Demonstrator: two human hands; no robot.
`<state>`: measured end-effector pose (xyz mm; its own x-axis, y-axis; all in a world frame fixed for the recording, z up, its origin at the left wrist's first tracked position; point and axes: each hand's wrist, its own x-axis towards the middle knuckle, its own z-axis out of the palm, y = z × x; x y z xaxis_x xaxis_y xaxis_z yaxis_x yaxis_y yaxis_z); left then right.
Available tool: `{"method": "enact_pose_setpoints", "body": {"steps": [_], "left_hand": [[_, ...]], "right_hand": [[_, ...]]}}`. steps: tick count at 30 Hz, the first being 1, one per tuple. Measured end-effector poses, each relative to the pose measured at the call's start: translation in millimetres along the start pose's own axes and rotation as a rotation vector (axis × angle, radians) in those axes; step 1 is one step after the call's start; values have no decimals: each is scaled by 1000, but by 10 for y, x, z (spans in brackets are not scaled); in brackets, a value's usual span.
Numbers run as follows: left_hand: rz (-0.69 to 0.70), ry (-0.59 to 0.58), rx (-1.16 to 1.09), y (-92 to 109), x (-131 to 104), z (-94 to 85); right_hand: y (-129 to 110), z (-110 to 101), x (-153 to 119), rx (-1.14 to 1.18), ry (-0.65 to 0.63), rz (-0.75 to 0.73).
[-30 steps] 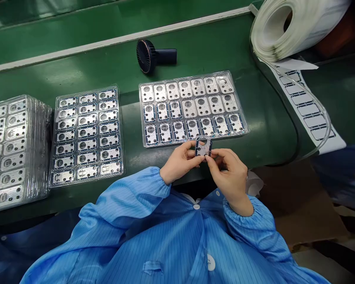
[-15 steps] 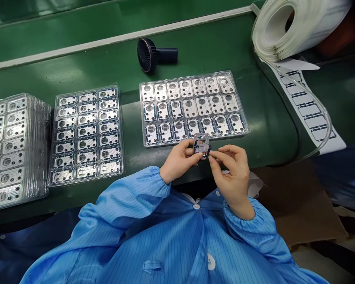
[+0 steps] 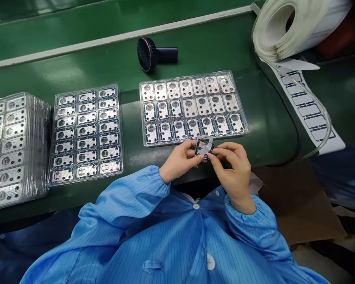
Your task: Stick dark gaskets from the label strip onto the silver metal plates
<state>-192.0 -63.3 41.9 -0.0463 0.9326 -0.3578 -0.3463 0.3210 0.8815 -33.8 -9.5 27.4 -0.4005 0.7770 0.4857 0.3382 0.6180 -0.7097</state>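
Both hands meet over the near edge of the green bench: the left hand point(image 3: 179, 159) pinches the left side of a small metal plate point(image 3: 204, 146) between thumb and fingers, and the right hand point(image 3: 233, 167) closes its fingertips on the plate's lower right corner, possibly on a thin film there, though that is too small to tell. Just beyond the plate lies a clear tray point(image 3: 193, 107) of similar plates, with a second tray point(image 3: 85, 134) and a tray stack point(image 3: 13, 150) to the left, a small black fan point(image 3: 154, 57) farther back, and a label roll point(image 3: 292, 27) at the right.
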Motion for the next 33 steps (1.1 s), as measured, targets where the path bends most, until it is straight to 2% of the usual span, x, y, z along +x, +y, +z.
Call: {"method": "enact_pose_setpoints", "body": {"steps": [5,11,16,21,24,29,33], "left_hand": [[33,-25,-28,-21,15,-2],[108,-15,-59,-85,33,5],[142,-30,-70,-106,45,-6],[117,-28,-32,-74,21,-15],[100,-27,-23,-67,8,-6],[90,-18,-7,-71,10,15],[99,-28,5,-76,11,21]], "right_hand": [[21,-1,0,-82,10,-108],[59,18,-42,-420,53,-336],[60,21,-61,-498,67,-346],[96,-7,-41,-518,72,-366],[97,-22,-19,-362,81,-287],[47,-21,13,34,-14,95],[28,11,38,189,-73,270]]}}
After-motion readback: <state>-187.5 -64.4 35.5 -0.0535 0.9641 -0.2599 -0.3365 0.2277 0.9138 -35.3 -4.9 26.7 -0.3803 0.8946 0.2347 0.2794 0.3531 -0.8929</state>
